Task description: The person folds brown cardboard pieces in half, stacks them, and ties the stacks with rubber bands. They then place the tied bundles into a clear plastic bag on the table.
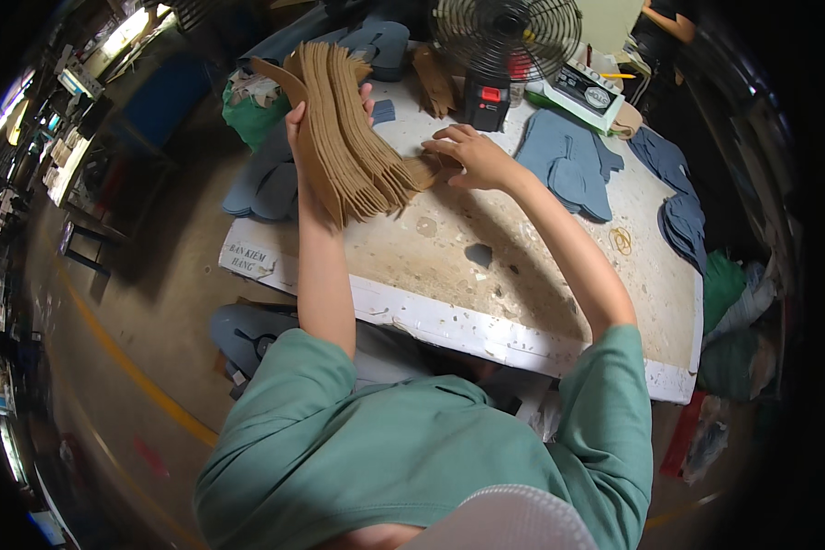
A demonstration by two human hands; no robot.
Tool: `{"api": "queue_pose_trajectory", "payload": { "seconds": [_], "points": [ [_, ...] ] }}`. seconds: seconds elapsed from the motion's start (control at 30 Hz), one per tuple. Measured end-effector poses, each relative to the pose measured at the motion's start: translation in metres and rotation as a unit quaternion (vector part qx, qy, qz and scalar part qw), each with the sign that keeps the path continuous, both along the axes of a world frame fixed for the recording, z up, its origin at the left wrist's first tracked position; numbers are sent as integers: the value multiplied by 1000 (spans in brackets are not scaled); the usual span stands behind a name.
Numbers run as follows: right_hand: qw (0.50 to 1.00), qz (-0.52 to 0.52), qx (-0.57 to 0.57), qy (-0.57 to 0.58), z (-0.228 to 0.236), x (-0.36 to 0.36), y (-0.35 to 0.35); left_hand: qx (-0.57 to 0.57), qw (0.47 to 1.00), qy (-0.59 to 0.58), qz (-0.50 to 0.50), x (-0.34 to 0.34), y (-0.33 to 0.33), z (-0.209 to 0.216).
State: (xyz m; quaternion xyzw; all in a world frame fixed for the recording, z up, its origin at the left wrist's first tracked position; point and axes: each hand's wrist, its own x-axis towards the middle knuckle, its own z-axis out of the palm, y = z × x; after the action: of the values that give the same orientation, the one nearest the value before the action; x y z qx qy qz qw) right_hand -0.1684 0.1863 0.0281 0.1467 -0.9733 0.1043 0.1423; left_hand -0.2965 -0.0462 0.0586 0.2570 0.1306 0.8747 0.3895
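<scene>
A thick, fanned stack of brown cut pieces (348, 137), thin and leather-like, is raised over the near left part of the table. My left hand (295, 124) is wrapped round its upper part, thumb on the left side and fingertips showing at the right. From the stack's lower right end, a brown piece (422, 170) sticks out towards my right hand (472, 158). The curved fingers and thumb of that hand are around the piece's end, which is slightly blurred and partly hidden.
On the worn white table (541, 312) are a black fan (506, 41), blue-grey cut pieces (564, 165), more brown pieces (434, 82), yellow rubber bands (621, 241) and a white-green box (585, 92). A green bag (250, 110) sits at the left edge. Another person's arm (671, 23) shows at the far right.
</scene>
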Motion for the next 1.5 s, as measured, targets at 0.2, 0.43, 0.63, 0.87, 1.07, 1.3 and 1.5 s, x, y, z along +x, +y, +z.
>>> {"api": "queue_pose_trajectory", "payload": {
  "seconds": [0.2,0.43,0.63,0.87,1.07,1.3,1.5],
  "points": [
    [993,38,27,-106,-17,-51,14,-31,995,-26,88,-4,-13,-4],
    [989,-34,-76,-126,27,8,15,-53,992,-54,105,0,-8,3],
    [990,-33,-12,-137,111,52,-2,-161,984,65,32,23,13,5],
    [965,17,88,-248,217,90,-24,-263,951,150,-57,77,70,-5],
    [891,28,-45,-452,221,77,-11,-278,948,93,-124,127,82,-11],
    [883,-75,-213,-410,151,53,53,-270,943,7,-193,139,90,-26],
    [785,-181,-580,-124,68,60,50,-311,941,2,-134,135,93,-35]
  ]
}}
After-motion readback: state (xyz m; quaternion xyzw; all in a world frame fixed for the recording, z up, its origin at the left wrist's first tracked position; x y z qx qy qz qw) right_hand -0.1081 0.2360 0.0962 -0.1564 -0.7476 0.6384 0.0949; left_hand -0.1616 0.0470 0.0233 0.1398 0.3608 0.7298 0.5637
